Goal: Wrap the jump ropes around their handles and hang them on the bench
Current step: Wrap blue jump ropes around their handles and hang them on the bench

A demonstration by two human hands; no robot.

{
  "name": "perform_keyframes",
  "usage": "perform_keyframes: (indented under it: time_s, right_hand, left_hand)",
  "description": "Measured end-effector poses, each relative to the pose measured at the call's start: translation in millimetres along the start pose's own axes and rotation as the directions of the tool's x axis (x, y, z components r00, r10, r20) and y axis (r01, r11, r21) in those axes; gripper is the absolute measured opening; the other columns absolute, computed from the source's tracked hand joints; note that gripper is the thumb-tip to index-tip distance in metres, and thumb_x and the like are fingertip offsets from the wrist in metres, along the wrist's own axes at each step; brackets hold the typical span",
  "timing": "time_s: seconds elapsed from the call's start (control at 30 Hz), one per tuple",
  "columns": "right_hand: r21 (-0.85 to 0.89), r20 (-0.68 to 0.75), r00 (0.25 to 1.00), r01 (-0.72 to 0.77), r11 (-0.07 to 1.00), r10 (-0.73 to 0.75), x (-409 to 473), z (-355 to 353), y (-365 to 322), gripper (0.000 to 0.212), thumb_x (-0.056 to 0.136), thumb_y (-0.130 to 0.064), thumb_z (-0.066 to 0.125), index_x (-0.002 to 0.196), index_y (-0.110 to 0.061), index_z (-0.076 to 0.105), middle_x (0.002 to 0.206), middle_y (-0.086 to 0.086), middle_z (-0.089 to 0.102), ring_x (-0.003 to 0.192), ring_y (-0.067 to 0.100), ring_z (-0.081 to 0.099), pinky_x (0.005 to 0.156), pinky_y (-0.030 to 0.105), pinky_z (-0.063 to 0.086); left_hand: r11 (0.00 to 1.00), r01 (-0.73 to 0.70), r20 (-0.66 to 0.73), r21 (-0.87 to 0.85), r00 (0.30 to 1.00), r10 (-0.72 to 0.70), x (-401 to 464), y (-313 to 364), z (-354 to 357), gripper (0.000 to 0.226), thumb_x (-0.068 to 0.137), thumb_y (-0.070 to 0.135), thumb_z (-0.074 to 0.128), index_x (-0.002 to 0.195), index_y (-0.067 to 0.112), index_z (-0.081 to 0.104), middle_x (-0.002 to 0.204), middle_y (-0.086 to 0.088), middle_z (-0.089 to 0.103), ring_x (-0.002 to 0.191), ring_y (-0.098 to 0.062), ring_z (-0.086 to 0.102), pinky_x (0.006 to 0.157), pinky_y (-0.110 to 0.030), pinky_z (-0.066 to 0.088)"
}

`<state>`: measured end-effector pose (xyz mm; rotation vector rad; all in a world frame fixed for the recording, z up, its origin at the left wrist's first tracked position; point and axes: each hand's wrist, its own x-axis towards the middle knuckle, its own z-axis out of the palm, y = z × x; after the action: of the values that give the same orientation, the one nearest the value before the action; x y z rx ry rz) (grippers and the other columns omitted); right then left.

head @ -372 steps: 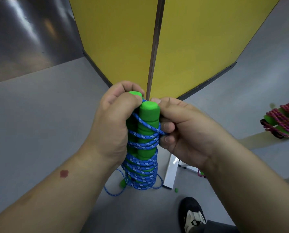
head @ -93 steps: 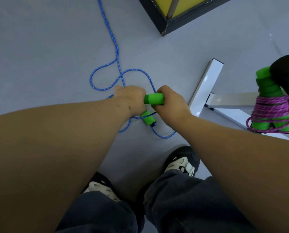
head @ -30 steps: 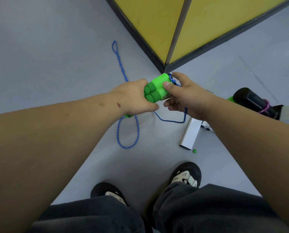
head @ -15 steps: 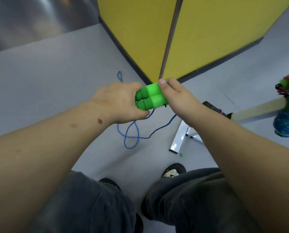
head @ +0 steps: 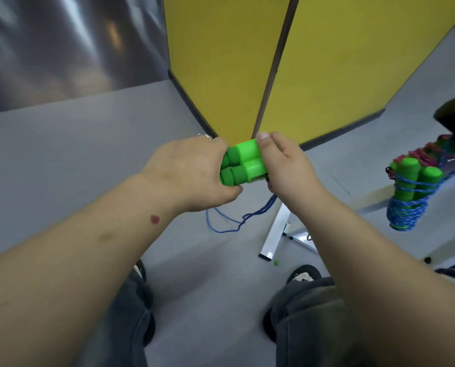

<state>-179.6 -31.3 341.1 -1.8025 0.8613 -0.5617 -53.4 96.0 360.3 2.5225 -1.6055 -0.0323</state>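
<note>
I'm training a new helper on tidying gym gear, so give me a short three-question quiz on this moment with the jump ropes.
1. True or false: the blue rope is already wound round the green handles.
2. Which hands grip the handles? A) left hand only B) right hand only C) both
3. Fill in: the finished bundle wrapped in blue rope hangs at the ____ of the view, by the bench.

Key: 1 false, it trails loose to the floor; 2 C; 3 right.
</note>
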Motion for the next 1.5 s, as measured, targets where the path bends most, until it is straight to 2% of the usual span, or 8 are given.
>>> perform_keyframes:
  time_s: [0.2,0.7,0.83,0.93,1.17,1.27,1.4,1.5]
  right_hand:
    - [-0.157,-0.021,0.999,0.033,0.987,-0.037,23.6,3.2,28.0,0.034,0.104,-0.045,0.043,0.087,-0.020,0.059,0.069,-0.010,0.051,0.057,0.000,0.044,0.049,0.013,0.035]
    - [-0.234,0.047,0.997,-0.052,0.971,0.065,46.9,3.9,57.0,0.034,0.103,-0.051,0.040,0.088,-0.025,0.055,0.067,-0.011,0.050,0.057,0.000,0.047,0.050,0.013,0.035]
    - [-0.026,0.195,0.960,-0.197,0.980,0.199,49.3,-7.1,52.6,0.049,0.098,-0.063,0.040,0.092,-0.019,0.060,0.067,-0.002,0.048,0.054,0.013,0.043,0.053,0.030,0.036]
    - [0.141,0.237,0.937,-0.295,0.945,0.257,55.5,-17.7,47.4,0.056,0.096,-0.066,0.042,0.102,-0.018,0.070,0.056,0.003,0.043,0.045,0.014,0.034,0.047,0.026,0.029]
    - [0.147,0.310,0.949,-0.112,0.983,0.061,56.9,-26.5,47.0,0.021,0.093,-0.029,0.065,0.101,-0.011,0.071,0.054,-0.005,0.034,0.049,0.017,0.021,0.049,0.028,0.018]
    - [0.040,0.407,0.913,-0.042,0.998,0.023,56.2,-25.7,42.4,0.011,0.093,-0.020,0.066,0.101,-0.016,0.072,0.059,0.000,0.046,0.049,0.013,0.031,0.046,0.026,0.027]
    - [-0.322,0.332,0.943,0.137,0.937,-0.023,56.2,-20.6,44.0,0.017,0.102,-0.023,0.054,0.113,-0.033,0.062,0.078,-0.004,0.067,0.056,0.004,0.048,0.053,0.019,0.040]
    - [-0.556,0.236,0.970,0.184,0.811,-0.058,60.1,-13.9,56.0,0.019,0.104,-0.027,0.044,0.088,-0.028,0.055,0.069,0.001,0.056,0.061,0.017,0.048,0.057,0.036,0.040]
  left_hand:
    - [0.994,0.004,0.023,-0.111,1.000,-0.001,25.3,-2.0,48.8,0.057,0.076,0.084,0.056,0.098,0.036,0.034,0.080,0.012,0.041,0.076,-0.022,0.051,0.056,-0.035,0.032]
    - [0.956,0.049,0.184,-0.289,0.983,0.005,54.7,-9.2,89.8,0.064,0.067,0.088,0.047,0.103,0.035,0.042,0.084,0.010,0.054,0.073,-0.011,0.055,0.063,-0.036,0.048]
    - [0.844,0.147,0.324,-0.516,0.946,0.033,55.8,-17.5,80.5,0.059,0.062,0.091,0.054,0.091,0.040,0.049,0.074,0.009,0.061,0.064,-0.005,0.057,0.057,-0.032,0.042]
    - [0.750,0.192,0.391,-0.632,0.915,0.095,56.9,-27.6,72.5,0.059,0.060,0.098,0.054,0.094,0.050,0.058,0.074,0.014,0.065,0.062,-0.002,0.060,0.059,-0.030,0.047]
    - [0.837,0.240,0.487,-0.491,0.873,0.036,53.4,-40.7,72.2,0.074,0.054,0.098,0.052,0.091,0.035,0.059,0.071,0.005,0.063,0.062,-0.011,0.061,0.062,-0.035,0.048]
    - [0.861,0.265,0.488,-0.435,0.873,-0.023,54.5,-42.5,72.2,0.060,0.068,0.089,0.059,0.091,0.033,0.058,0.073,0.004,0.063,0.066,-0.014,0.062,0.059,-0.032,0.043]
    - [0.843,0.333,0.407,-0.423,0.901,-0.151,56.7,-44.8,70.2,0.058,0.071,0.087,0.057,0.088,0.032,0.056,0.075,0.002,0.063,0.069,-0.016,0.062,0.060,-0.032,0.041]
    - [0.710,0.413,0.462,-0.571,0.876,-0.138,56.8,-45.9,64.9,0.061,0.064,0.091,0.060,0.086,0.034,0.060,0.066,0.004,0.065,0.061,-0.016,0.065,0.061,-0.035,0.050]
